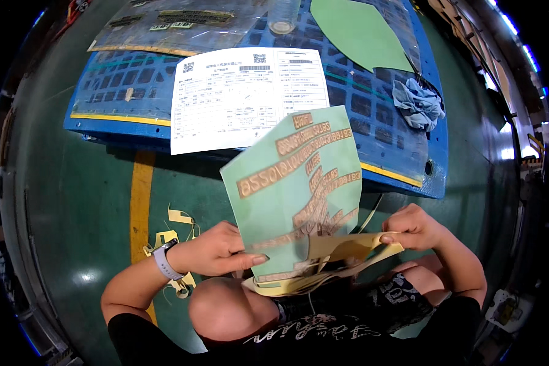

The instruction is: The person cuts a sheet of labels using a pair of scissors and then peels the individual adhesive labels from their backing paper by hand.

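Observation:
A light green printing plate (268,210) with raised brown mirrored characters stands tilted above my lap. Its lower part curls over, showing a yellowish edge strip (341,249). My left hand (219,251) is closed on the plate's lower left edge, the thumb lying across its front. At the right, my right hand (412,227) pinches the end of the yellowish strip between thumb and fingers. The lower middle of the plate is blurred and partly hidden in the fold. Just behind the plate, a printed paper form (226,128) lies on the blue pallet (91,125).
On the pallet are a plain green sheet (360,33), a crumpled blue cloth (418,104), a clear sheet with dark raised pieces (189,21) and a clear cylindrical object (282,21). Yellow scraps (180,216) lie on the green floor left of my knee, beside a yellow line (141,189).

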